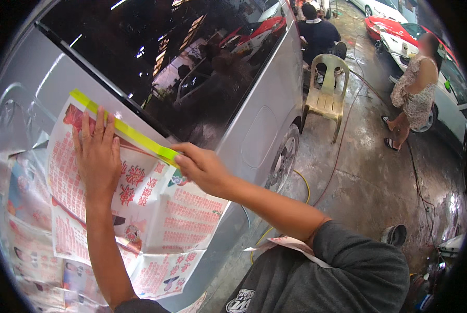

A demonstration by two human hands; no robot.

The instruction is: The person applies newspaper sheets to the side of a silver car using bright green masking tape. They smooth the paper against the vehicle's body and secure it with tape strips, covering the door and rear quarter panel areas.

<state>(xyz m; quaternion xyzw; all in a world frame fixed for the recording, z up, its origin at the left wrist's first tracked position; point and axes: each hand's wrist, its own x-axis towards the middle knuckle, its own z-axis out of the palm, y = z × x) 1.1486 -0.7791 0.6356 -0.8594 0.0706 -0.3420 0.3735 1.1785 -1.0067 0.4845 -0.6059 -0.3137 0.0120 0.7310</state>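
A newspaper sheet point(191, 214) with red print hangs against the grey side panel point(254, 133) of a vehicle. Along its upper edge, just below the dark window point(212, 99), runs a strip of yellow-green masking tape point(139, 136). My left hand point(96, 159) lies flat on the sheet, fingers stretched up to the tape's left part. At the strip's right end, my right hand point(204, 169) has thumb and fingers pinched together on the tape. More newspaper point(30, 229) covers the panel at the left.
Behind the rear wheel point(284, 156) stands a beige plastic chair point(326, 96). One person point(319, 39) sits beyond it, and another person point(416, 88) stands at the right near parked cars. Hoses and cables point(343, 135) cross the wet-looking floor. A dark round container point(394, 235) rests at the lower right.
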